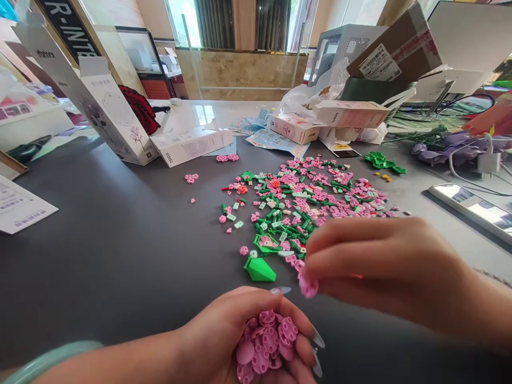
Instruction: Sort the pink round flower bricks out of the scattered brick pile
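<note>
- I get pink on the handful (269, 341) in the left hand (212, 330), pink again on the held piece (308, 286) at the right hand (380, 261).
- Nails (318, 339): glossy grey.
- Bracelet (60, 358): pale green.
- Tabletop (120, 240): dark grey.
- Loose pile (316, 200): I see pink and green mixed, white and red specks.
- Big faceted piece (261, 270): bright green.
- Small bits (386, 177): yellow-orange.
- Tall box (120, 125): white, floral print.
- Carton (416, 48): brown, white label (380, 64).
- Artificial flowers (444, 150): purple.
- Curtain (216, 24): I read grey.
</note>
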Available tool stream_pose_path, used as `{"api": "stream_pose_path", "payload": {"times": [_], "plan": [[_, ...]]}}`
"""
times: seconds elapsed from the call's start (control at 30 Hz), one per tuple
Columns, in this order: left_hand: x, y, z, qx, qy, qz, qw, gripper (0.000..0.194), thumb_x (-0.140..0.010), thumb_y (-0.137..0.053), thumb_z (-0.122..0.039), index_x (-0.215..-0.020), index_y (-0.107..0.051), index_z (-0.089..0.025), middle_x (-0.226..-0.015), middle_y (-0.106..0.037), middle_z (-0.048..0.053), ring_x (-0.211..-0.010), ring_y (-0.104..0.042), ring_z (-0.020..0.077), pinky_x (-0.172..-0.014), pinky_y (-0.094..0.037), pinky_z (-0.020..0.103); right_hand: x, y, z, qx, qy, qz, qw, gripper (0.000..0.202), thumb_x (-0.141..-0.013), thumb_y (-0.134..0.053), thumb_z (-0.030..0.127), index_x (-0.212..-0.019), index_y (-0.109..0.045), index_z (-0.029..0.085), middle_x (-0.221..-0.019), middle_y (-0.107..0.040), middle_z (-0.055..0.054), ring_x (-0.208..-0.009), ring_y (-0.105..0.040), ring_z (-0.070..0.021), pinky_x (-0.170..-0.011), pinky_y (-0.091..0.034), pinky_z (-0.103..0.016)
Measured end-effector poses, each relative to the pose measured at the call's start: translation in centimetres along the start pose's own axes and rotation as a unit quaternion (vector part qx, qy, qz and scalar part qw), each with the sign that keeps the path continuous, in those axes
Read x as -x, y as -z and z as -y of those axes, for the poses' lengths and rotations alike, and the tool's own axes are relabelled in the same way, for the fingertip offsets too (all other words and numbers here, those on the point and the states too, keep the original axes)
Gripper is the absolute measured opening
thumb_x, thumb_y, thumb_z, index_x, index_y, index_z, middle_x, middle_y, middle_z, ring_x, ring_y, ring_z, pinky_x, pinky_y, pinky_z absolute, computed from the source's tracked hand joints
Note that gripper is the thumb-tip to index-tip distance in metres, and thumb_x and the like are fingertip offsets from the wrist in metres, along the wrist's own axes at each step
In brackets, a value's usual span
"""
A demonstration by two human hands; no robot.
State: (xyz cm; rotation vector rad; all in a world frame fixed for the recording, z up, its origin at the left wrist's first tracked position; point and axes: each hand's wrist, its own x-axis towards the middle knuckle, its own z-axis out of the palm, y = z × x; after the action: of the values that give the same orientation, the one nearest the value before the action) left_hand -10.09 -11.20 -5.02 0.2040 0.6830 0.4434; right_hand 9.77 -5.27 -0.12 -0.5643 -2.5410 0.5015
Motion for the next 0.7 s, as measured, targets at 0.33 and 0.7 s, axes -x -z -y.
{"api": "stream_pose_path", "payload": {"times": [0.33,0.7], "plan": [[-0.3,0.0,-0.3,-0.017,-0.010,0.032,0.999,0.038,-0.089,-0.041,-0.028,-0.091,-0.071,-0.004,-0.074,-0.065,0.009,-0.068,-0.064,0.0125,-0.070,-0.049,0.022,0.1,-2.1,2.4,0.037,0.061,0.120,0.990,0.027,-0.097,-0.049,0.031,-0.085,-0.068,0.017,-0.082,-0.066,-0.002,-0.066,-0.058,-0.0127,-0.061,-0.048,-0.022],[-0.4,0.6,0.4,0.084,-0.017,0.012,0.996,0.020,-0.079,-0.057,-0.024,-0.067,-0.064,-0.009,-0.055,-0.056,0.000,-0.049,-0.051,0.0067,-0.055,-0.042,0.017,-0.2,-2.9,2.6,0.055,0.148,0.117,0.980,0.026,-0.099,-0.045,0.024,-0.097,-0.069,0.014,-0.073,-0.064,-0.003,-0.063,-0.054,-0.0154,-0.061,-0.046,-0.028]]}}
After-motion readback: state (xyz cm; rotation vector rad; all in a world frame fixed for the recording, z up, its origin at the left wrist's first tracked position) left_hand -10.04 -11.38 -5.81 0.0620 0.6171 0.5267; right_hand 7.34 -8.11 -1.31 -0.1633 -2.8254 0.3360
